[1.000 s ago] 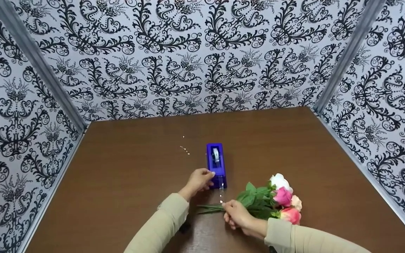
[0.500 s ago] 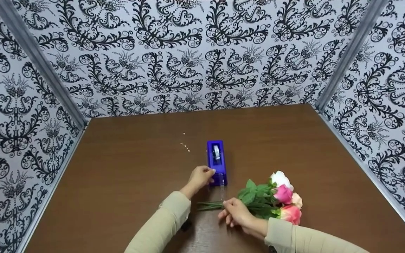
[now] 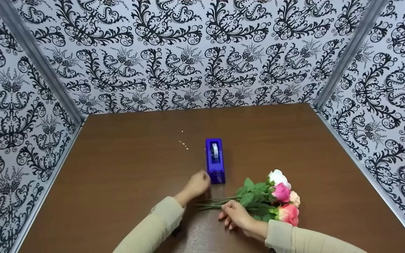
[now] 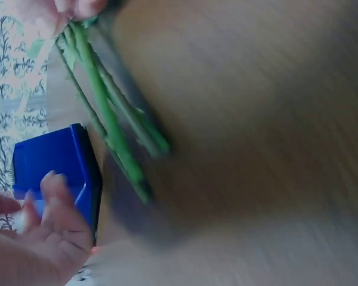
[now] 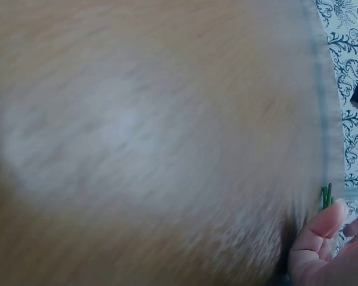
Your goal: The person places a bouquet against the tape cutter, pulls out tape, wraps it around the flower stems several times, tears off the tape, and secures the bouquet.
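Your left hand point(image 3: 198, 183) has pulled back toward you off the front of the blue tape dispenser point(image 3: 216, 167); the stretched tape strip no longer shows. Left fingers blurred; wrist view has thumb and fingers apart. Dispenser is on the tabletop point(image 3: 128, 168), just right of those fingers and extending past them, tape roll point(image 3: 214, 151) inside; can't tell if you're touching it. Bouquet point(image 3: 255, 196) lies by your right hand point(image 3: 237, 215): stem ends left of the fingers, blooms right. Right thumb and index together; can't tell if they hold tape.
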Demonstrator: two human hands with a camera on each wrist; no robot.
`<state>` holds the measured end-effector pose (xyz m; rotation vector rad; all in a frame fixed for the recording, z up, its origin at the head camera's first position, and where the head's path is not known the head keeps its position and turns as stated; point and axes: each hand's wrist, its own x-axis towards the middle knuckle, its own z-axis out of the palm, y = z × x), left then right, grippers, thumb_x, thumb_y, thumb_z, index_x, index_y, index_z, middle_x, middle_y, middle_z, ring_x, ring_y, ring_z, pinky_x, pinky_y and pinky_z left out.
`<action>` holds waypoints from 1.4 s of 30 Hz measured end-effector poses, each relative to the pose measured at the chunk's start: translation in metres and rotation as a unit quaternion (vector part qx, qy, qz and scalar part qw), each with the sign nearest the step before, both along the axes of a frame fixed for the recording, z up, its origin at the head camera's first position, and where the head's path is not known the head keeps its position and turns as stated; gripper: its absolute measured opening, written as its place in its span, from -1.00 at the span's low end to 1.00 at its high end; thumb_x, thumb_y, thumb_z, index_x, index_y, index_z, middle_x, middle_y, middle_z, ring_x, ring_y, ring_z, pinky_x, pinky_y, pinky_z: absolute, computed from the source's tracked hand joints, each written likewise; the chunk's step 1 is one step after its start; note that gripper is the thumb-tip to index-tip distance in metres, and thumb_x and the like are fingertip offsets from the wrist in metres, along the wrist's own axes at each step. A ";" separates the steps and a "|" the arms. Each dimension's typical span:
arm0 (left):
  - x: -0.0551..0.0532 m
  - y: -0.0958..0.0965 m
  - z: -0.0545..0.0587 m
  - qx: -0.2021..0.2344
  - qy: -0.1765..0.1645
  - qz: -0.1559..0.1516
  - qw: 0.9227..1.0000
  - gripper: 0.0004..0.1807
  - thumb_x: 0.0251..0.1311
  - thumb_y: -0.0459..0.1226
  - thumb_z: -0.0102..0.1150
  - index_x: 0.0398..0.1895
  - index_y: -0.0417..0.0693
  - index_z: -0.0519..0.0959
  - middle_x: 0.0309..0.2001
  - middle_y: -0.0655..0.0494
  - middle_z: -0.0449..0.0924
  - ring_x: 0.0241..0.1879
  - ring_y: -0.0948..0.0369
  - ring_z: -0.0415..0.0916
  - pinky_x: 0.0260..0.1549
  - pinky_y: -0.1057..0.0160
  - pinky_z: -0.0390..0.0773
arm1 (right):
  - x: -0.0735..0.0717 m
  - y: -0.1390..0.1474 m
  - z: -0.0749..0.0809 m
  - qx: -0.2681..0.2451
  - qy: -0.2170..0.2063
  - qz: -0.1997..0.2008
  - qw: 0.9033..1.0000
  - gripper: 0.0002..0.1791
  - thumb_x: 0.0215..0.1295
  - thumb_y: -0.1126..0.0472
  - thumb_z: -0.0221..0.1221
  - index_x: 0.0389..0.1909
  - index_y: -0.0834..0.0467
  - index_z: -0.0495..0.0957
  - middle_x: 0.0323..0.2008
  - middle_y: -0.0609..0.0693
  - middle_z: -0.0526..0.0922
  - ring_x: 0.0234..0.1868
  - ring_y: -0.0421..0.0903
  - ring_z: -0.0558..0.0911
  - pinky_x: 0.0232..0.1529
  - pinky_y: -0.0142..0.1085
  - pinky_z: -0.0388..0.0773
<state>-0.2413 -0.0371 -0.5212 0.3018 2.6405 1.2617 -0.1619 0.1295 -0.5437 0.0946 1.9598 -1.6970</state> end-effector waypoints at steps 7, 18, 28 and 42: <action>0.021 -0.003 -0.013 -0.204 0.120 -0.231 0.944 -0.66 -0.06 -0.07 0.31 -0.38 -0.14 0.52 -0.41 0.09 0.51 -0.35 0.10 0.48 -0.38 0.21 0.47 | 0.000 0.003 -0.001 -0.003 0.034 0.005 0.999 -0.80 0.40 0.19 -0.11 -0.33 0.26 0.33 -0.42 -0.03 0.55 -0.68 -0.30 0.43 -0.69 -0.49 0.38; 0.021 0.002 -0.022 -0.232 0.112 -0.257 0.932 -0.90 0.21 -0.29 0.04 -0.44 -0.07 0.40 -0.53 0.10 0.47 -0.46 0.19 0.49 -0.48 0.25 0.45 | 0.001 0.004 0.000 0.012 0.091 0.011 0.996 -0.81 0.36 0.25 -0.08 -0.36 0.31 0.36 -0.45 -0.01 0.51 -0.70 -0.26 0.44 -0.71 -0.46 0.39; 0.014 0.000 -0.018 -0.133 0.011 -0.272 0.953 -0.91 0.22 -0.34 0.00 -0.37 -0.13 0.51 -0.47 0.17 0.47 -0.41 0.31 0.35 -0.30 0.34 0.42 | 0.003 0.006 0.001 -0.020 0.047 0.002 0.999 -0.75 0.34 0.20 -0.08 -0.23 0.37 0.33 -0.65 -0.09 0.55 -0.77 -0.33 0.43 -0.73 -0.50 0.37; 0.026 0.006 -0.018 -0.091 0.002 -0.255 0.963 -0.74 0.15 -0.14 -0.03 -0.51 -0.13 0.51 -0.63 0.28 0.33 -0.60 0.36 0.26 -0.56 0.42 0.31 | 0.004 0.005 -0.008 -0.057 -0.002 -0.030 0.998 -0.71 0.38 0.17 -0.15 -0.21 0.38 0.31 -0.64 -0.09 0.52 -0.77 -0.34 0.41 -0.75 -0.51 0.37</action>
